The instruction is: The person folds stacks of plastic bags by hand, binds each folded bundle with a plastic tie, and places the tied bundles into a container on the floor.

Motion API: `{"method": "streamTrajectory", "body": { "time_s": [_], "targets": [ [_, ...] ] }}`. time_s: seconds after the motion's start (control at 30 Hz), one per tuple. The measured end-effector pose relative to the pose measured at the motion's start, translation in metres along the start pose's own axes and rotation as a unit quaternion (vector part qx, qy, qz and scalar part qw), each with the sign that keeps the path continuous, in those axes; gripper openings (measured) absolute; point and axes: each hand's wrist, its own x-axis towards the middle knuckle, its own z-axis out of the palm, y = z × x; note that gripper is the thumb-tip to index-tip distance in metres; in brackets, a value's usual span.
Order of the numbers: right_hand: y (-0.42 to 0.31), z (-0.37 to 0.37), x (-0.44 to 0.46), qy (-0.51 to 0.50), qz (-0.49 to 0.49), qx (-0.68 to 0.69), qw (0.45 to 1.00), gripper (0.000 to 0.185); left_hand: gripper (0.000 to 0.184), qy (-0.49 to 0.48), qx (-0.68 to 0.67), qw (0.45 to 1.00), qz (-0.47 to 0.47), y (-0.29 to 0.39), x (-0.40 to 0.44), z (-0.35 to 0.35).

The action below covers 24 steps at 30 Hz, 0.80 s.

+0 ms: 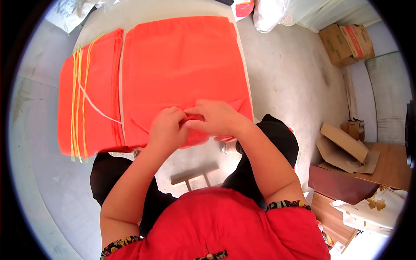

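A wide stack of thin orange-red sheets (186,65) lies on the table before me; whether they are cloth or plastic I cannot tell. At its near edge my left hand (167,128) is closed, its fingers gathering a bunched piece of the top sheet. Close against it, my right hand (212,118) pinches the same gathered edge, thumb and fingers nearly touching the left ones. Some of the red material hangs below the hands over the table edge. To the left is a narrower folded red stack (97,99), with several yellow strings (77,104) and a pale strip (97,108) lying across it.
The pale tabletop (125,17) shows behind the stacks. My knees are on either side of the near edge, above a wooden frame (195,177). Cardboard boxes (346,43) stand at the far right, and an opened carton (346,149) rests on a wooden cabinet (390,164).
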Motion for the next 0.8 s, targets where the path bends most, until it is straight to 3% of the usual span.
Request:
{"method": "streamTrajectory", "body": {
  "time_s": [0.43, 0.53, 0.63, 0.8],
  "targets": [
    [0.017, 0.024, 0.011, 0.088, -0.040, -0.029, 0.995, 0.023, 0.012, 0.015, 0.018, 0.999, -0.039, 0.004, 0.000, 0.004],
    [0.018, 0.028, 0.015, 0.098, -0.032, -0.019, 0.994, 0.022, 0.012, 0.050, 0.043, 0.998, -0.002, 0.010, -0.001, 0.001],
    [0.011, 0.027, 0.014, 0.095, 0.001, 0.001, 0.996, 0.021, 0.011, 0.052, 0.097, 0.987, 0.115, -0.001, -0.001, -0.001],
    [0.008, 0.028, 0.015, 0.124, 0.011, 0.011, 0.992, 0.018, 0.012, 0.016, 0.099, 0.987, 0.125, -0.007, -0.003, -0.002]
  ]
}}
